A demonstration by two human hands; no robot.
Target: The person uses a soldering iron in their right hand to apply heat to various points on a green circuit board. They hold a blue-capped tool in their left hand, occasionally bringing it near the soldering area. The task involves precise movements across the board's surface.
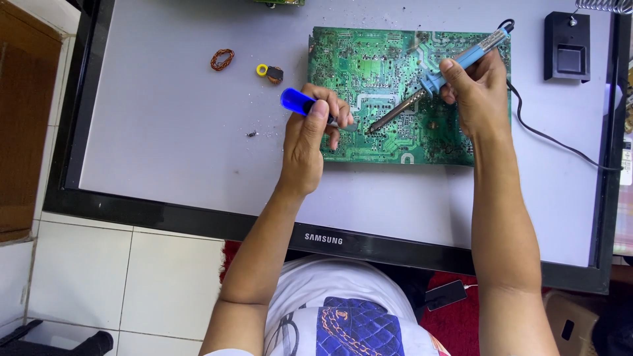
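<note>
Work surface: a flat screen panel (198,165) laid face-up as a bench, black bezel all round, pale grey face. Green circuit board (369,72) lies solder-side up on the panel at approx. 1 o'clock from view centre, edges roughly square to the bezel.

Left hand (310,135): sits at the board's 8 o'clock corner, wrist over the grey panel, knuckles over the board edge. Fingers curled and pressed together around a blue-handled tool (298,101); thumb lies along the handle. Blue end sticks out toward 10 o'clock. Tool's working end is hidden under the fingers; cannot tell what type it is.

Right hand (478,89): over the board's right portion, approx. 3 o'clock of the left hand. Fingers pinch the blue grip of a soldering iron (432,82), pen-style, thumb and forefinger closed on the handle. Iron slants from 2 o'clock down to 8 o'clock; metal tip meets the board near its lower middle, just beside the left fingertips. Black cord (547,135) runs off the handle's rear toward 4 o'clock and off the panel edge.

Other items on panel: copper wire coil (222,59) at 9 o'clock of the board, well apart; small yellow-ringed component (269,72) between coil and board; dark speck of debris (252,134) near the left hand, 9 o'clock side. Black iron stand base (567,46) at 3 o'clock of the board, near the panel's far right corner.
</note>
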